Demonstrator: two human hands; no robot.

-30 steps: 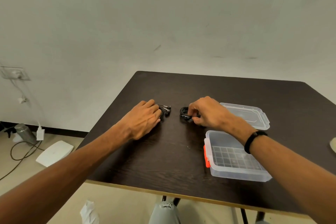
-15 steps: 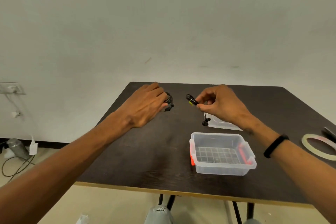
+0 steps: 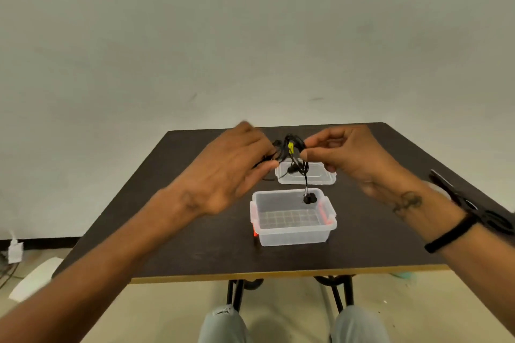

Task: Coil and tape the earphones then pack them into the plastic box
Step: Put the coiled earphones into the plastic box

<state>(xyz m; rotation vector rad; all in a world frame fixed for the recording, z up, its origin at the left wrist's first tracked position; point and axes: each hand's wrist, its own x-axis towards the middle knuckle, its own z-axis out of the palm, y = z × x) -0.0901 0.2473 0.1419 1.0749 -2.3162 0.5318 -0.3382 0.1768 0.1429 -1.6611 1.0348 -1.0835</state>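
Both hands are raised above the dark table (image 3: 195, 245) and meet over the far side of the clear plastic box (image 3: 292, 234). My right hand (image 3: 351, 153) pinches a coiled black earphone (image 3: 292, 147) bound with yellow tape; its earbuds (image 3: 309, 199) dangle on a loose wire over the open box. My left hand (image 3: 237, 164) grips another black earphone bundle (image 3: 274, 152), mostly hidden behind the fingers, close against the first one. The box has orange latches and a gridded floor.
The clear lid (image 3: 306, 175) lies flat behind the box. A black object (image 3: 473, 203) lies at the table's right edge behind my right wrist. The near table edge runs just above my knees. Cables and a white plug lie on the floor at left.
Both hands lifted their earphone bundles off the table and brought them together above the box. The right bundle's earbuds now hang over the box. The view has pulled back.
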